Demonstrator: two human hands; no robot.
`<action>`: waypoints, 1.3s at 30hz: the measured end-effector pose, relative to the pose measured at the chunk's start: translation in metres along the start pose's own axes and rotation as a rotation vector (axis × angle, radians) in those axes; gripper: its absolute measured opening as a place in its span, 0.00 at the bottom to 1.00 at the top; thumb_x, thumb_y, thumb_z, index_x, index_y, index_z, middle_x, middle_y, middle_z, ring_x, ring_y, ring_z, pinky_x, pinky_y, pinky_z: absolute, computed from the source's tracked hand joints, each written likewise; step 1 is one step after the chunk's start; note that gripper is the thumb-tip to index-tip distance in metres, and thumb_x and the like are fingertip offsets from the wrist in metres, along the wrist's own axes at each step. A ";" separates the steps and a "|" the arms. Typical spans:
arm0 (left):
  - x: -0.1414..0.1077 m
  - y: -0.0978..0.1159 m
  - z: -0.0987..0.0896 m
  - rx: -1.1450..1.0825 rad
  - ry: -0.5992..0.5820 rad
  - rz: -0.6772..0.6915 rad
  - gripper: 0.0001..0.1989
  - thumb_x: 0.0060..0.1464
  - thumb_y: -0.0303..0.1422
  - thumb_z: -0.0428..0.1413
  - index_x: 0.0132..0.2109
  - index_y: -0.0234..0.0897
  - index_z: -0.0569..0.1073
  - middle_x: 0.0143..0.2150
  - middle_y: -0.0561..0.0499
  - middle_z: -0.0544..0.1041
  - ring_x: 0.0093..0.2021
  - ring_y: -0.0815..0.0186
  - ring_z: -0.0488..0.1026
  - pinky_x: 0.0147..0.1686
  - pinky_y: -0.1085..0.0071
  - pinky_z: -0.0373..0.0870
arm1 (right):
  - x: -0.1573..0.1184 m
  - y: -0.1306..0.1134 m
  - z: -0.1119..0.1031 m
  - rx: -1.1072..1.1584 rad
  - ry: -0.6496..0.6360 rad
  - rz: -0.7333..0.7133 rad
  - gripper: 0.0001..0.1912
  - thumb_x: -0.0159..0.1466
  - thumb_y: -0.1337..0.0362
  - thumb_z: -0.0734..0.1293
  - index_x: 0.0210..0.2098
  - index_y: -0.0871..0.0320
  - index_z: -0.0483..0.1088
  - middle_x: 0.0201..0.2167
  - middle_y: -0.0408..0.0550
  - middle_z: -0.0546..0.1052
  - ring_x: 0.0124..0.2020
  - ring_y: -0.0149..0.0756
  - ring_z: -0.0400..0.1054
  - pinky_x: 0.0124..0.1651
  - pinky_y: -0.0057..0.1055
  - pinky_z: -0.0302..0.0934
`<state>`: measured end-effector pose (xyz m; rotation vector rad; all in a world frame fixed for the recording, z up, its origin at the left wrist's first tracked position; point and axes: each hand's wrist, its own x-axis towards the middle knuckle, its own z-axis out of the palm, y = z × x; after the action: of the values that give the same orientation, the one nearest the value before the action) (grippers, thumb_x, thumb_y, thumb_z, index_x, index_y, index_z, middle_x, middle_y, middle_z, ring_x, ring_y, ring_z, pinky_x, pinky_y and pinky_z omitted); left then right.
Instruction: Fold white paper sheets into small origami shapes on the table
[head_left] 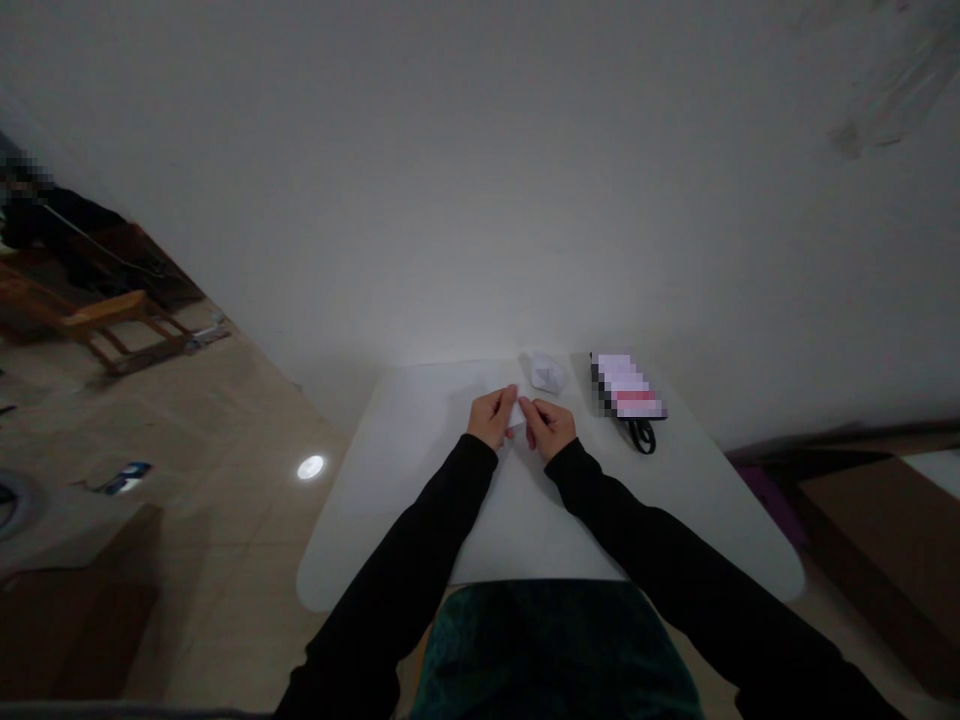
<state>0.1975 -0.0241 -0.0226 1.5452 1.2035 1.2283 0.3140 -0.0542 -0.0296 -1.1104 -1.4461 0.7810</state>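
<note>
Above the white table (390, 480), my left hand (491, 415) and my right hand (550, 426) meet with fingers pinched. Between them is a small piece of white paper (516, 414), partly hidden by the fingers. Both hands grip it, the left at its left side and the right at its right edge. Just behind my right hand lies a creased, folded white paper (547, 373). A phone (628, 386) with a lit, blurred screen stands to the right of it, and a black strap loop (642, 436) hangs at its lower end.
A pale wall (480, 180) rises directly behind the table. At the far left, a person in dark clothes (67, 215) is near a wooden chair (112, 312). Brown cardboard boxes (877, 510) are on the right, beside a purple item (769, 500).
</note>
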 end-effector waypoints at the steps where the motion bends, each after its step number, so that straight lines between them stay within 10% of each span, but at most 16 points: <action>1: -0.001 0.000 0.000 0.015 -0.029 0.002 0.23 0.52 0.50 0.48 0.23 0.35 0.68 0.12 0.58 0.59 0.12 0.73 0.58 0.12 0.75 0.52 | 0.001 0.001 0.000 0.011 0.025 0.013 0.25 0.61 0.49 0.58 0.14 0.55 0.57 0.07 0.37 0.59 0.11 0.26 0.55 0.20 0.25 0.53; 7: -0.001 0.007 0.001 0.048 -0.081 -0.023 0.22 0.53 0.49 0.48 0.24 0.34 0.67 0.11 0.60 0.59 0.09 0.75 0.56 0.10 0.78 0.51 | 0.002 0.005 0.002 0.058 0.098 0.064 0.24 0.60 0.48 0.59 0.14 0.56 0.60 0.07 0.36 0.59 0.10 0.26 0.55 0.17 0.24 0.51; 14: 0.000 0.011 0.001 -0.268 -0.421 -0.078 0.18 0.51 0.46 0.51 0.34 0.32 0.67 0.23 0.53 0.72 0.16 0.74 0.65 0.12 0.79 0.57 | 0.009 0.009 -0.004 0.128 0.316 0.044 0.23 0.59 0.49 0.60 0.16 0.57 0.60 0.09 0.36 0.61 0.11 0.25 0.55 0.16 0.24 0.51; 20: 0.001 0.011 -0.009 -0.263 -0.528 -0.174 0.19 0.49 0.44 0.55 0.28 0.28 0.70 0.09 0.61 0.57 0.08 0.80 0.46 0.07 0.80 0.42 | 0.013 0.013 -0.009 0.038 0.393 0.004 0.25 0.61 0.48 0.58 0.13 0.57 0.58 0.08 0.37 0.60 0.12 0.25 0.56 0.20 0.24 0.53; 27: 0.003 0.006 -0.006 -0.269 -0.419 -0.167 0.20 0.50 0.46 0.52 0.30 0.30 0.69 0.20 0.51 0.72 0.13 0.75 0.64 0.10 0.79 0.54 | 0.016 0.016 -0.009 0.104 0.326 0.034 0.23 0.60 0.49 0.60 0.16 0.58 0.62 0.08 0.36 0.60 0.10 0.25 0.54 0.16 0.24 0.50; 39: 0.003 0.003 -0.005 -0.055 -0.185 0.080 0.20 0.54 0.46 0.49 0.28 0.32 0.69 0.18 0.56 0.68 0.11 0.79 0.57 0.11 0.79 0.51 | 0.013 0.012 -0.005 0.166 0.110 0.029 0.17 0.56 0.49 0.64 0.26 0.57 0.65 0.14 0.39 0.69 0.14 0.28 0.63 0.15 0.23 0.55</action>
<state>0.1936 -0.0216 -0.0184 1.6401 0.9900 1.1321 0.3218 -0.0385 -0.0354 -1.0327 -1.2529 0.8324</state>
